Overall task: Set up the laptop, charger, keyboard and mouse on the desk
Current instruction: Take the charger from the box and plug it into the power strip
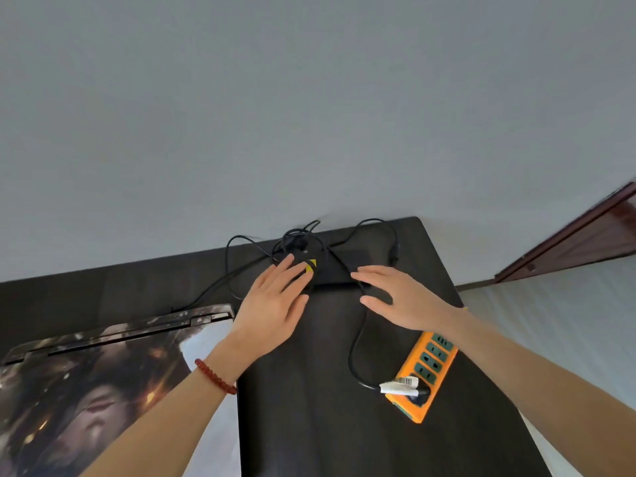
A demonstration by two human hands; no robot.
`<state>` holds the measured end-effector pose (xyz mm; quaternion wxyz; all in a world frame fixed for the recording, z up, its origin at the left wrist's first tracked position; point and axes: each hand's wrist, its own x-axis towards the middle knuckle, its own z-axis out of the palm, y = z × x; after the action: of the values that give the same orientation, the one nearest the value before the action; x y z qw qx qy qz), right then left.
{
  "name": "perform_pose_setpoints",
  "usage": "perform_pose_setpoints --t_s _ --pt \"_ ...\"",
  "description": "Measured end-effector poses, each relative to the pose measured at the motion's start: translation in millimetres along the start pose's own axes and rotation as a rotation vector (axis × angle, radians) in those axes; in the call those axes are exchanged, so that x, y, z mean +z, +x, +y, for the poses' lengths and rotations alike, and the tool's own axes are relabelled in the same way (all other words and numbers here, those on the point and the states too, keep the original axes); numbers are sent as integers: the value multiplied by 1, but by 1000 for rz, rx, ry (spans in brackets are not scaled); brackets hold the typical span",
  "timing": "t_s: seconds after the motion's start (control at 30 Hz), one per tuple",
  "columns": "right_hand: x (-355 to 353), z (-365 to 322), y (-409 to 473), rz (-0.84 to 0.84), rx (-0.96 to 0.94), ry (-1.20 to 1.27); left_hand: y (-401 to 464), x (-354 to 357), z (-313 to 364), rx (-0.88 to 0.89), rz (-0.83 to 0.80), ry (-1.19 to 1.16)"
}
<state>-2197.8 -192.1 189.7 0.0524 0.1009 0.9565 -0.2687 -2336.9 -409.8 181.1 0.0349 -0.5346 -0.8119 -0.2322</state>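
A black charger brick [332, 271] with a yellow label lies at the far edge of the dark desk [344, 425], tangled in its black cable [354, 346]. My left hand [272, 304], fingers straight, touches the brick's left end by the label. Just right of the brick, my right hand [395, 297] hovers with spread fingers over the cable. The cable runs down to a plug [401, 387] with a white tag, seated in an orange power strip [426, 375]. A closed laptop [103, 380] with a picture-skin lid lies at the left. Keyboard and mouse are not in view.
A grey wall [309, 115] rises right behind the desk. A dark red door frame [571, 242] stands at the far right. The power strip lies near the desk's right edge. A red bead bracelet [215, 376] circles my left wrist.
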Motion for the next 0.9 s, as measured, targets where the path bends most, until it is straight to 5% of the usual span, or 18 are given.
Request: perform_pose_setpoints --t_s 0.13,0.37,0.5,0.7,0.9 --pt "15 8 -86 -51 -19 -97 -42 -3 35 -96 -32 -156" --pt "41 65 -172 -157 182 -362 -75 22 118 124 -402 -227" --pt "41 76 -160 -195 250 -470 -52 21 117 87 -293 -251" --pt "51 58 -120 -51 292 -529 3 5 67 97 -144 192" --pt "63 51 -88 59 353 -403 40 21 55 -160 -105 224"
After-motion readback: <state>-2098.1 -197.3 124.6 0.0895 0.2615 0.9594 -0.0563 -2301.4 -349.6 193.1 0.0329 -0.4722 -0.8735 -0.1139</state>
